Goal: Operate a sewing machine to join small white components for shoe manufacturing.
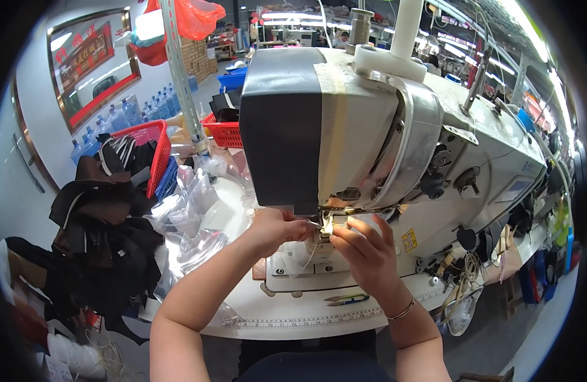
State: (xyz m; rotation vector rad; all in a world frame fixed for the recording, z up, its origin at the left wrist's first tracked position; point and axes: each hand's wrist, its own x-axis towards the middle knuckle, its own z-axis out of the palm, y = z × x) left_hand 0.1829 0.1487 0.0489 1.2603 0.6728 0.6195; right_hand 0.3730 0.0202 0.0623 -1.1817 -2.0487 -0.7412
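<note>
A white industrial sewing machine (395, 127) with a grey head fills the middle of the view. Both my hands are under its head at the needle area (325, 223). My left hand (277, 229) has its fingers closed, pinching a thin white thread (314, 223) beside the needle. My right hand (363, 251) pinches at the same spot from the right, fingertips at the needle and presser foot; a thin bracelet sits on that wrist. What the fingertips hold is too small to see fully.
Thread snips (347, 298) lie on the white table (306, 321) near its ruler-marked front edge. Clear plastic bags (191, 216) pile at the left, with black fabric pieces (109, 248) and red baskets (155, 149) beyond. Water bottles (115, 121) stand by the wall.
</note>
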